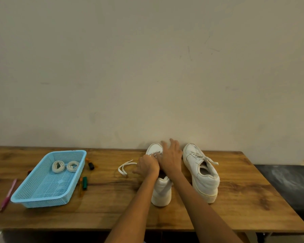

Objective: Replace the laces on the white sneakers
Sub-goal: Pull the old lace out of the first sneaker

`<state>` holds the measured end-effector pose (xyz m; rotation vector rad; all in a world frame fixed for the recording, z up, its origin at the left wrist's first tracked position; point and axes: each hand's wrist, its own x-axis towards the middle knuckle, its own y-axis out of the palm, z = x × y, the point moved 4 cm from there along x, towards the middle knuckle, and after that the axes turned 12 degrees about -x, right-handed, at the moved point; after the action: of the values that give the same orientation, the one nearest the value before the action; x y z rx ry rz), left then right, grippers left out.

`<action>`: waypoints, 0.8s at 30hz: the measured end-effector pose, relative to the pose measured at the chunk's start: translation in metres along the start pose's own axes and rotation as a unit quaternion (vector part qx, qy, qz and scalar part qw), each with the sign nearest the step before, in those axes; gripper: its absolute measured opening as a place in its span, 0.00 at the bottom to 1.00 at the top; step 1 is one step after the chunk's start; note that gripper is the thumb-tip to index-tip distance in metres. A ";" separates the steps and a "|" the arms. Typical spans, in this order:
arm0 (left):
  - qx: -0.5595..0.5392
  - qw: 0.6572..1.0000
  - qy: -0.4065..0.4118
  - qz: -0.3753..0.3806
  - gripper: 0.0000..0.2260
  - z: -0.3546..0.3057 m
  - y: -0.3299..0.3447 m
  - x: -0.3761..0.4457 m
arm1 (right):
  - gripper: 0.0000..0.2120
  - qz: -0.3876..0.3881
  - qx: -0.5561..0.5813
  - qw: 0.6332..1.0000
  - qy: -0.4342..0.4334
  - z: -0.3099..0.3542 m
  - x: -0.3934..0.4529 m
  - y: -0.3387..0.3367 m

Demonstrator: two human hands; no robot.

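Observation:
Two white sneakers stand on the wooden table, toes toward the wall. The left sneaker (pixel 161 190) is under both hands. My left hand (pixel 147 166) is curled over its lacing and pinches the old lace (pixel 125 168), whose loose end loops out to the left on the table. My right hand (pixel 171 156) lies over the sneaker's front, thumb and a finger at the lace by the eyelets, the other fingers stretched toward the toe. The right sneaker (pixel 201 172) stands alone, still laced. Two coiled new laces (pixel 65 166) lie in the blue basket.
The blue plastic basket (pixel 42 195) sits at the left of the wooden table (pixel 112 207). A pink pen (pixel 8 194) lies left of it, and several small markers (pixel 84 183) lie to its right. The wall stands right behind the sneakers. The table's right edge drops to a dark floor.

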<state>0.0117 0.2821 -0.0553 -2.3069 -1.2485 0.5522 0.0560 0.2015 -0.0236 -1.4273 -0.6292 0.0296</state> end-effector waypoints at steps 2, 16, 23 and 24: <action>-0.006 1.000 0.002 -0.001 0.17 0.001 0.001 0.001 | 0.18 0.086 -0.048 0.990 -0.103 0.009 0.003 0.009; 0.010 1.000 0.009 0.009 0.17 -0.001 -0.004 -0.002 | 0.09 -0.200 0.312 0.889 0.269 -0.037 0.000 -0.018; 0.015 1.000 0.009 0.015 0.16 -0.002 -0.005 -0.002 | 0.14 -0.273 0.385 0.839 0.273 -0.028 0.010 -0.027; 0.015 1.000 0.009 0.012 0.16 -0.002 -0.005 -0.002 | 0.14 -0.266 0.396 0.833 0.281 -0.030 0.013 -0.029</action>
<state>0.0080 0.2829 -0.0508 -2.2996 -1.1974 0.5530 0.0693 0.1744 0.0080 -0.3740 -0.4141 -0.5048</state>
